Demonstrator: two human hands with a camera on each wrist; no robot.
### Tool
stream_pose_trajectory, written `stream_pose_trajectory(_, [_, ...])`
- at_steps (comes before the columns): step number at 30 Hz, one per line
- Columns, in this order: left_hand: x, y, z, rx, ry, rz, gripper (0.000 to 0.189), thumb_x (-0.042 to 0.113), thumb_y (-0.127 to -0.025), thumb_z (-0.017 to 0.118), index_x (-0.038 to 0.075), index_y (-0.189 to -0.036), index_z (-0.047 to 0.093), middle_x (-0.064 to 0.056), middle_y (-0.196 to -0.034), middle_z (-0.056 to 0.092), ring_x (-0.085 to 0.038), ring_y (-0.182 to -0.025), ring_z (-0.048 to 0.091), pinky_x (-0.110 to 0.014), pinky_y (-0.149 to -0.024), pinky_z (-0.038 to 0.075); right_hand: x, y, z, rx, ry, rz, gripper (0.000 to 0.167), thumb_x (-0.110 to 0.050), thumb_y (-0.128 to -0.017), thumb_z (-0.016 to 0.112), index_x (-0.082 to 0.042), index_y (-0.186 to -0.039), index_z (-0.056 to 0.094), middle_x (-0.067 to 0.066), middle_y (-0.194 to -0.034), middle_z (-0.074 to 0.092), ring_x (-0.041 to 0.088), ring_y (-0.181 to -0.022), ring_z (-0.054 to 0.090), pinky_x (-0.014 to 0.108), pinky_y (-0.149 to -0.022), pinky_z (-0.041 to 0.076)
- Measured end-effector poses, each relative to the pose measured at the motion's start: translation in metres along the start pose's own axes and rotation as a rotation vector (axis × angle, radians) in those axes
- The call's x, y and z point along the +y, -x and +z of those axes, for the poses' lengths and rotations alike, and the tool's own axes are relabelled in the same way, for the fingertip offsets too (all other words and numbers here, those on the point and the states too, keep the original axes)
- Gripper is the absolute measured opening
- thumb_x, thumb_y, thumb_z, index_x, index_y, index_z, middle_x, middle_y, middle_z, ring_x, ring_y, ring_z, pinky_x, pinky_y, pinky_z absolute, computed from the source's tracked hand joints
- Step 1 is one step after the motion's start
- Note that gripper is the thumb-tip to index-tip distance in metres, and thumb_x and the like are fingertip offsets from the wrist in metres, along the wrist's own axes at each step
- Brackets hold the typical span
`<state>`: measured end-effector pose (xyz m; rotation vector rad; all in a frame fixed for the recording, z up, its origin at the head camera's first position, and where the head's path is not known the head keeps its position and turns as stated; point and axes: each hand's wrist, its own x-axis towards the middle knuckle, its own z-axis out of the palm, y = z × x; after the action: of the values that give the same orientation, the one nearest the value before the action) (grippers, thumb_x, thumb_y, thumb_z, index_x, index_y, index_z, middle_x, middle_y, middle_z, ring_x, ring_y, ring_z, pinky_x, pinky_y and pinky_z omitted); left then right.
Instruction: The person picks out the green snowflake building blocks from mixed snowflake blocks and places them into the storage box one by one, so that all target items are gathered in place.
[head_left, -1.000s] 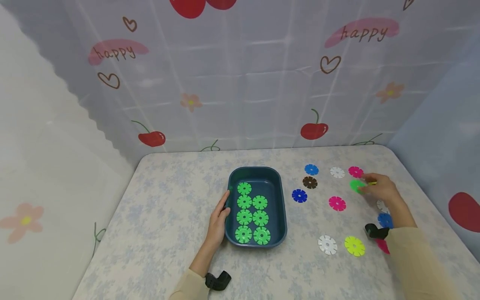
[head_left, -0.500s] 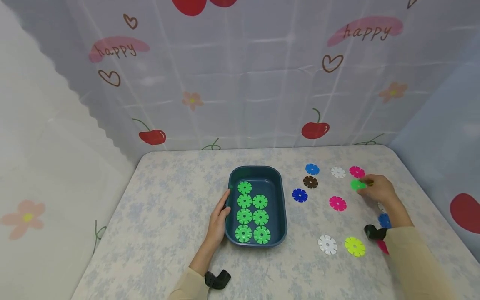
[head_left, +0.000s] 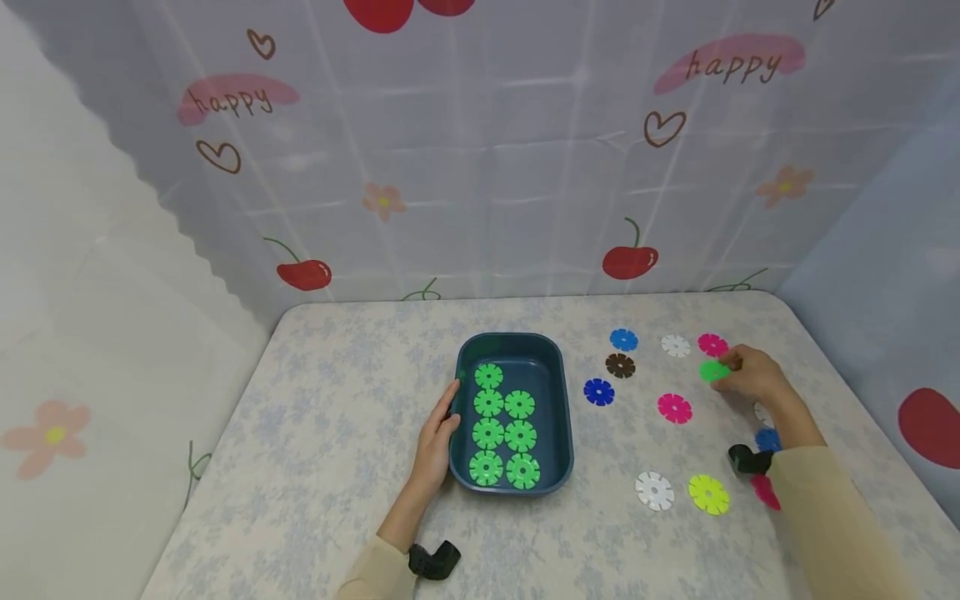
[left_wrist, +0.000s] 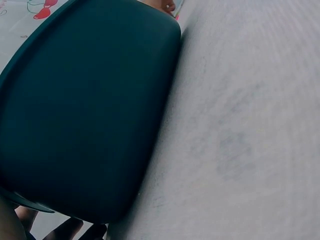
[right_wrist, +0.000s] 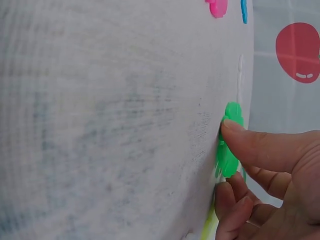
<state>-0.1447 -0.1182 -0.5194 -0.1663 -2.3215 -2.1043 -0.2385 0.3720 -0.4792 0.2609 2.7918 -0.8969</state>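
Note:
A dark teal tray (head_left: 555,417) lies on the table with several green snowflake discs (head_left: 521,435) in it. My left hand (head_left: 432,446) grips its left side, thumb at the rim; the left wrist view shows the tray's outer wall (left_wrist: 90,110) and the fingertips below it. At the table's right, my right hand (head_left: 757,377) pinches another green snowflake disc (right_wrist: 230,155), with the thumb on its face, low over the table. A yellow disc (right_wrist: 208,222) shows partly under the fingers in the right wrist view.
Around the right hand lie loose discs: pink (head_left: 712,345), white (head_left: 676,346), brown (head_left: 620,366), dark blue (head_left: 599,392) and yellow-green (head_left: 708,495). A few more are partly covered by the right forearm. A printed curtain (head_left: 480,225) hangs behind the table.
My right hand's fingers have closed in on the green disc near the pink one. The yellow piece seen by the fingers earlier is now hidden in the head view. The left hand and tray stay put.

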Motion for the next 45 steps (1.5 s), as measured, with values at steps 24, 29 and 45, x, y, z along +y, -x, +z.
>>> stream_pose_trajectory(24, [0.002, 0.0, -0.001, 0.02, -0.007, -0.008, 0.049, 0.013, -0.105, 0.036, 0.021, -0.153, 0.035, 0.002, -0.161, 0.027, -0.018, -0.151, 0.018, -0.047, -0.121, 0.014, 0.011, -0.023, -0.004, 0.186, -0.12, -0.012, 0.043, -0.017, -0.087, 0.073, -0.002, -0.126, 0.06, 0.022, -0.105, 0.06, 0.024, -0.076, 0.061, 0.026, -0.048, 0.049])
stream_pose_trajectory(29, [0.002, 0.0, -0.001, 0.015, 0.0, -0.006, 0.05, 0.011, -0.105, 0.036, 0.02, -0.154, 0.034, 0.001, -0.162, 0.026, -0.018, -0.151, 0.017, -0.048, -0.121, 0.013, 0.009, -0.035, -0.003, 0.181, -0.196, -0.09, 0.043, -0.021, -0.084, 0.078, -0.01, -0.123, 0.066, 0.013, -0.102, 0.062, 0.019, -0.076, 0.061, 0.03, -0.052, 0.05])
stream_pose_trajectory(45, [0.002, -0.001, 0.0, 0.008, -0.015, 0.016, 0.05, 0.009, -0.105, 0.035, 0.02, -0.154, 0.034, 0.001, -0.162, 0.026, -0.02, -0.151, 0.017, -0.05, -0.121, 0.014, -0.128, 0.012, 0.001, 0.022, -0.179, -0.386, 0.033, 0.002, -0.092, 0.058, 0.002, -0.125, 0.062, 0.027, -0.121, 0.059, 0.042, -0.105, 0.06, 0.02, -0.069, 0.051])
